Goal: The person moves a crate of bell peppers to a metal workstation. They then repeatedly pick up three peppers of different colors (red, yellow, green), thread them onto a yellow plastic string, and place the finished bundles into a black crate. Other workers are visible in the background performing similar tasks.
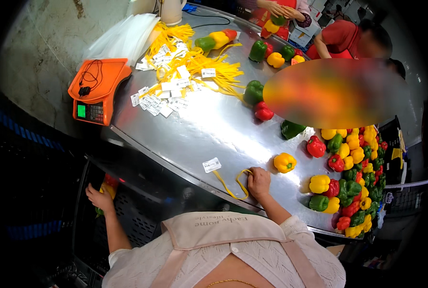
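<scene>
At the lower left my left hand (97, 197) has its fingers curled on a bundle of red, yellow and green peppers (109, 188), low inside a black perforated crate (127, 218) below the table. My right hand (259, 183) rests at the near edge of the steel table (171, 139), its fingers closed on a yellow mesh strip (231, 192) with a white label (211, 164) at its far end. A single yellow pepper (284, 162) sits just right of that hand.
An orange scale (99, 91), clear bags (123, 38), labelled yellow strips (195, 67) and a three-pepper bundle (219, 38) occupy the back left. Loose peppers (348, 201) crowd the right side. Two co-workers (338, 41) (271, 9) are across the table, partly blurred.
</scene>
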Action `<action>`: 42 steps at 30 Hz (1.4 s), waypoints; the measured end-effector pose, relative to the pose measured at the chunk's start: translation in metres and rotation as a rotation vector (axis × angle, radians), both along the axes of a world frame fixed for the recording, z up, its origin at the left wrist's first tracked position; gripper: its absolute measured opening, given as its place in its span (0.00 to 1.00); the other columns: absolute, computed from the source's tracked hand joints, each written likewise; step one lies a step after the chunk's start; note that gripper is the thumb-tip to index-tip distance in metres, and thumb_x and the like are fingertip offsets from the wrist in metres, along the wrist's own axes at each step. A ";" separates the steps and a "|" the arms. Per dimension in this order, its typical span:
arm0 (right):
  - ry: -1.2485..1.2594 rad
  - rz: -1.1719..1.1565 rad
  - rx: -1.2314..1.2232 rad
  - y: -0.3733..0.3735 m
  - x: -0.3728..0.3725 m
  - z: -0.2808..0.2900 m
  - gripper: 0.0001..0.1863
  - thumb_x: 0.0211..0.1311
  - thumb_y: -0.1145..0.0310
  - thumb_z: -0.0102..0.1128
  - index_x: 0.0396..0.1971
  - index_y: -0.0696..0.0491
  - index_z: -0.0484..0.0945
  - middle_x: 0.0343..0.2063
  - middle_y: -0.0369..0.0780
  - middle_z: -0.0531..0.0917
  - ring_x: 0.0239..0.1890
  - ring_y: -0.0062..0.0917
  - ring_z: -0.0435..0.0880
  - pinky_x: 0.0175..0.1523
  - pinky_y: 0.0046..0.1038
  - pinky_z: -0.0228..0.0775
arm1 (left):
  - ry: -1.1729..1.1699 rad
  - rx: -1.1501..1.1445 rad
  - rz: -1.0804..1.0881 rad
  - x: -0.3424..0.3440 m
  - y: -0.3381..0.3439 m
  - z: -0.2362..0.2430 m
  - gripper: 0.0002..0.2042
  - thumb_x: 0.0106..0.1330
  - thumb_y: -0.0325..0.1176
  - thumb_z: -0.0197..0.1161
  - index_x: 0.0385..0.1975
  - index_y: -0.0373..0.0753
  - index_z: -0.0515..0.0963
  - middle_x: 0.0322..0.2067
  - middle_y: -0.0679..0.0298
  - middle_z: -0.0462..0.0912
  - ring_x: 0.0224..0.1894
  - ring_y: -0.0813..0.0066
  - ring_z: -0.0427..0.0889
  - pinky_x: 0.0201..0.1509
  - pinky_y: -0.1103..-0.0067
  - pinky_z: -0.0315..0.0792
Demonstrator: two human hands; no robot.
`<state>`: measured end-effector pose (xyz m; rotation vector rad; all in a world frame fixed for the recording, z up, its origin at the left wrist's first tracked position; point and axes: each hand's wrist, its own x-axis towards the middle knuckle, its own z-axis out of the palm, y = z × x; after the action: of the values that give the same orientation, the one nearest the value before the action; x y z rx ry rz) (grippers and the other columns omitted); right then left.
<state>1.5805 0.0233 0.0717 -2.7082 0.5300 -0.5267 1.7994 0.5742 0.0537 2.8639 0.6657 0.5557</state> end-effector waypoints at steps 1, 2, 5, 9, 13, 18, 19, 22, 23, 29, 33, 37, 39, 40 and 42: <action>-0.012 0.013 0.019 -0.001 0.000 0.000 0.08 0.53 0.72 0.58 0.34 0.50 0.79 0.30 0.41 0.82 0.34 0.38 0.79 0.41 0.38 0.64 | -0.132 -0.003 -0.104 0.004 -0.002 0.012 0.29 0.59 0.41 0.69 0.59 0.39 0.69 0.61 0.51 0.67 0.60 0.47 0.68 0.60 0.59 0.66; -0.023 0.026 0.038 -0.002 0.001 0.000 0.07 0.53 0.72 0.58 0.34 0.50 0.79 0.30 0.42 0.82 0.34 0.39 0.79 0.40 0.38 0.65 | -0.262 -0.005 -0.209 0.013 -0.002 0.023 0.27 0.59 0.39 0.68 0.58 0.38 0.70 0.60 0.50 0.67 0.60 0.47 0.68 0.61 0.60 0.65; 0.006 0.111 0.212 -0.015 0.004 0.003 0.07 0.54 0.70 0.58 0.33 0.51 0.80 0.31 0.42 0.83 0.35 0.39 0.80 0.40 0.38 0.66 | -0.461 0.003 -0.458 0.034 -0.069 0.104 0.23 0.60 0.36 0.69 0.52 0.31 0.73 0.54 0.47 0.72 0.59 0.49 0.69 0.63 0.63 0.64; 0.000 0.226 0.305 -0.035 0.034 0.020 0.08 0.56 0.69 0.57 0.35 0.51 0.80 0.33 0.41 0.83 0.39 0.36 0.80 0.46 0.38 0.65 | -0.441 -0.105 -0.758 0.087 -0.180 0.172 0.30 0.54 0.40 0.73 0.53 0.30 0.72 0.57 0.45 0.69 0.61 0.48 0.67 0.65 0.64 0.61; -0.005 0.207 0.205 -0.051 0.070 0.009 0.08 0.55 0.68 0.59 0.35 0.50 0.80 0.32 0.41 0.83 0.39 0.35 0.80 0.46 0.38 0.65 | -0.276 -0.194 -1.078 0.169 -0.318 0.202 0.37 0.49 0.45 0.76 0.56 0.29 0.70 0.59 0.44 0.67 0.63 0.49 0.65 0.67 0.63 0.60; -0.045 0.229 0.114 -0.057 0.082 -0.006 0.08 0.51 0.71 0.62 0.34 0.50 0.80 0.28 0.39 0.80 0.34 0.34 0.78 0.42 0.37 0.64 | -0.050 -0.040 -1.192 0.280 -0.495 0.190 0.44 0.48 0.54 0.74 0.62 0.33 0.66 0.65 0.41 0.61 0.68 0.46 0.59 0.70 0.62 0.57; -0.140 0.237 0.103 -0.058 0.080 -0.010 0.09 0.49 0.72 0.63 0.34 0.50 0.80 0.26 0.39 0.79 0.31 0.34 0.78 0.39 0.36 0.63 | 0.008 -0.004 -1.212 0.301 -0.528 0.182 0.46 0.47 0.54 0.75 0.64 0.36 0.65 0.66 0.42 0.59 0.69 0.47 0.57 0.71 0.62 0.56; -0.054 0.210 0.092 -0.061 0.079 -0.006 0.12 0.44 0.72 0.64 0.33 0.50 0.80 0.23 0.37 0.76 0.28 0.32 0.76 0.36 0.35 0.62 | 0.102 0.134 -1.162 0.359 -0.616 0.144 0.48 0.46 0.56 0.75 0.66 0.38 0.62 0.66 0.43 0.59 0.70 0.48 0.57 0.71 0.63 0.56; -0.028 0.205 0.106 -0.061 0.081 0.001 0.12 0.43 0.72 0.65 0.32 0.50 0.80 0.23 0.36 0.76 0.27 0.32 0.75 0.35 0.35 0.62 | 0.153 0.155 -1.119 0.378 -0.635 0.133 0.49 0.45 0.56 0.75 0.67 0.40 0.61 0.66 0.43 0.60 0.69 0.48 0.58 0.70 0.63 0.57; 0.108 0.176 0.171 -0.060 0.085 0.007 0.13 0.40 0.72 0.65 0.31 0.50 0.80 0.21 0.35 0.74 0.25 0.29 0.74 0.33 0.32 0.61 | 0.352 0.069 -1.018 0.438 -0.703 0.108 0.49 0.43 0.53 0.75 0.68 0.48 0.58 0.60 0.48 0.68 0.57 0.49 0.75 0.59 0.64 0.71; 0.102 0.164 0.195 -0.059 0.090 0.010 0.13 0.40 0.72 0.66 0.31 0.50 0.80 0.20 0.35 0.73 0.24 0.29 0.73 0.33 0.32 0.61 | 0.315 -0.221 -1.109 0.470 -0.697 0.102 0.38 0.45 0.50 0.73 0.57 0.39 0.70 0.45 0.51 0.81 0.49 0.58 0.82 0.54 0.69 0.75; 0.049 0.157 0.169 -0.058 0.089 0.007 0.13 0.40 0.72 0.66 0.31 0.50 0.79 0.21 0.36 0.74 0.23 0.31 0.73 0.33 0.33 0.61 | 0.569 -1.222 -1.297 0.466 -0.667 0.120 0.31 0.52 0.50 0.70 0.51 0.34 0.73 0.38 0.57 0.83 0.42 0.64 0.83 0.47 0.71 0.78; 0.042 0.157 0.178 -0.059 0.086 0.006 0.12 0.41 0.72 0.65 0.31 0.50 0.79 0.22 0.37 0.75 0.24 0.32 0.74 0.34 0.34 0.61 | 0.898 -1.695 -1.239 0.435 -0.644 0.164 0.30 0.55 0.49 0.69 0.52 0.33 0.73 0.38 0.59 0.83 0.39 0.66 0.84 0.45 0.72 0.79; 0.033 0.168 0.180 -0.059 0.086 0.006 0.11 0.42 0.73 0.64 0.31 0.50 0.78 0.22 0.37 0.76 0.25 0.33 0.74 0.34 0.34 0.61 | 0.936 -1.889 -1.228 0.419 -0.631 0.181 0.30 0.58 0.50 0.67 0.53 0.34 0.72 0.40 0.56 0.82 0.38 0.64 0.84 0.45 0.69 0.80; -0.023 0.171 0.147 -0.059 0.090 0.009 0.11 0.43 0.73 0.64 0.31 0.50 0.78 0.23 0.38 0.76 0.26 0.34 0.74 0.36 0.35 0.62 | 0.903 -2.078 -1.272 0.370 -0.601 0.219 0.30 0.59 0.51 0.65 0.53 0.34 0.71 0.41 0.54 0.82 0.39 0.61 0.84 0.45 0.67 0.80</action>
<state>1.6705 -0.0357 0.0806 -2.5736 0.3145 -0.4536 2.1694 -0.0269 0.2728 0.7925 -0.4838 -1.0330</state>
